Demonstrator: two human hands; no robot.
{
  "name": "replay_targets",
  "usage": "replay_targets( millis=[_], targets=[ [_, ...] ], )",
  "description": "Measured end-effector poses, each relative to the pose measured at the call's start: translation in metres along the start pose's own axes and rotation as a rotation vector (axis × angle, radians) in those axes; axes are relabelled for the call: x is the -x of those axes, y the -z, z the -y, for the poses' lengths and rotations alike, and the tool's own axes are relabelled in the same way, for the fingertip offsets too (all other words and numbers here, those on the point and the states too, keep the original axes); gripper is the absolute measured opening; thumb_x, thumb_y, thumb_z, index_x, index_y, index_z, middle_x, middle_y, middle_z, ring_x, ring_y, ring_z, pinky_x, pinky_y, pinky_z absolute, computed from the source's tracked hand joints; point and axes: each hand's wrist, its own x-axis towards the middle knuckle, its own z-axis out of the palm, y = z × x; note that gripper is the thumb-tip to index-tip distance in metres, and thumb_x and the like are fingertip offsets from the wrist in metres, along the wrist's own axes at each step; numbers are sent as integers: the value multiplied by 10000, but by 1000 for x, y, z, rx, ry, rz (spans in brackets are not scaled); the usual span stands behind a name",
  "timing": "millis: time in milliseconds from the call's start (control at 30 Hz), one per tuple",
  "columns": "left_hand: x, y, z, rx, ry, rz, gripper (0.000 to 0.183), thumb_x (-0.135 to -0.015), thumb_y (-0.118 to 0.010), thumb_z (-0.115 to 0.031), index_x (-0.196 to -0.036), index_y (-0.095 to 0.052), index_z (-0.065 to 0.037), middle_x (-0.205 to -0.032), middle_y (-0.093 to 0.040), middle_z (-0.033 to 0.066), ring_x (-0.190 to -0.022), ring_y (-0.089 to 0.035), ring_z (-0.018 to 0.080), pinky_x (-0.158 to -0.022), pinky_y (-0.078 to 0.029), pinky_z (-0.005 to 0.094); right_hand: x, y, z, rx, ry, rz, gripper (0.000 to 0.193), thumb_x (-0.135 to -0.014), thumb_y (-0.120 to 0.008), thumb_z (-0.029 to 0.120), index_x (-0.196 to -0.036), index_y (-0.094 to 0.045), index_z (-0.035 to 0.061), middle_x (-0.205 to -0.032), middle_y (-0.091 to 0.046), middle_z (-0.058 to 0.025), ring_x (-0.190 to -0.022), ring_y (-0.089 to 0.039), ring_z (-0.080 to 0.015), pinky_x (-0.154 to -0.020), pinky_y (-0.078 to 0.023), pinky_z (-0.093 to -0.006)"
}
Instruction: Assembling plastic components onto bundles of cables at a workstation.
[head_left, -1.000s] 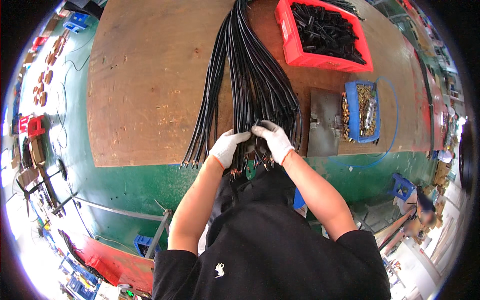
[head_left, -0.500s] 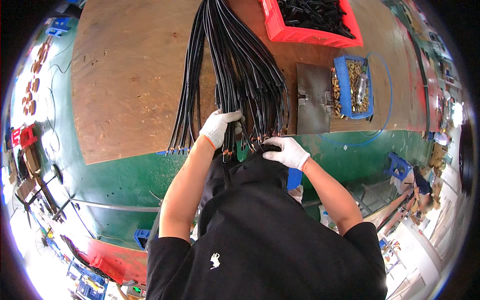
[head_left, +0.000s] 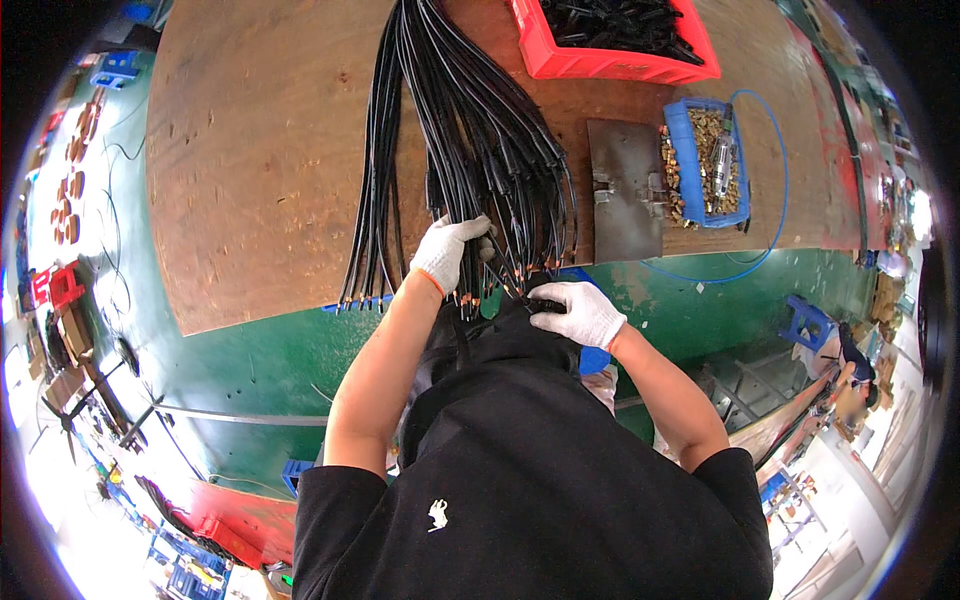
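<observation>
A thick bundle of black cables (head_left: 480, 110) hangs over the near edge of the table, their bare copper-coloured ends pointing toward me. My left hand (head_left: 446, 252), in a white knit glove, is closed around some of these cables just above their ends. Close by on the right, my gloved right hand (head_left: 580, 314) has its thumb and fingers pinched together beside the cable ends, above my dark-clothed lap. Something small and black shows at its fingertips, but it blends with the black cloth and I cannot make out what it is.
The brown wooden table (head_left: 250, 150) carries a red crate (head_left: 620, 66) of black parts at the back. To the right stand a dark metal plate (head_left: 626, 220) and a blue bin (head_left: 684, 140) of brass-coloured fittings. A thin blue hose (head_left: 784, 180) curves around the bin.
My right hand has drawn slightly down and to the right, and a small black thing now shows at its fingertips. The left hand keeps its grip on the cables. The view has shifted a little.
</observation>
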Motion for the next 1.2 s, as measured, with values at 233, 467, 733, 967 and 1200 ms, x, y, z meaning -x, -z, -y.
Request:
replay_targets(
  millis=[233, 467, 733, 967, 1200],
  targets=[
    [-1, -11, 4, 25, 27, -43, 131, -927, -746, -15, -1051, -707, -2, -910, -744, 93, -701, -688, 185, -628, -602, 331, -17, -15, -1, -645, -341, 55, 605, -888, -811, 295, -1335, -662, -85, -1206, -761, -158, -1073, -703, -183, -975, -537, -324],
    [-4, -2, 4, -27, 41, -30, 122, -914, -765, -29, -1027, -721, -13, -888, -751, 91, -697, -701, 189, -643, -600, 333, -32, -26, 0, -904, -290, 99, 521, -913, -793, 204, -1326, -664, -86, -1162, -754, -104, -1034, -692, -154, -973, -531, -320],
    [12, 7, -2, -239, -39, -153, 255, -992, -734, -214, -1154, -703, -19, -994, -756, 68, -785, -709, 152, -702, -608, 330, -95, -16, 20, -536, -322, -132, 524, -869, -795, 264, -1252, -682, -75, -1128, -761, -181, -1024, -706, -206, -949, -539, -329],
    [18, 31, -16, -167, -4, -104, 244, -1010, -724, -245, -1142, -687, -44, -950, -714, 27, -758, -690, 140, -686, -602, 319, -210, 14, 36, -714, -342, -436, 302, -999, -715, 277, -1118, -658, 6, -803, -641, -42, -508, -558, -132, -464, -482, -325],
    [27, 17, -21, -11, 42, -32, 277, -947, -801, -221, -1122, -697, -33, -912, -726, 54, -726, -694, 151, -651, -581, 306, -199, 16, 47, -1366, -280, -334, 237, -1002, -693, 194, -1159, -591, 48, -867, -693, -96, -688, -659, -217, -637, -569, -379]
  ],
)
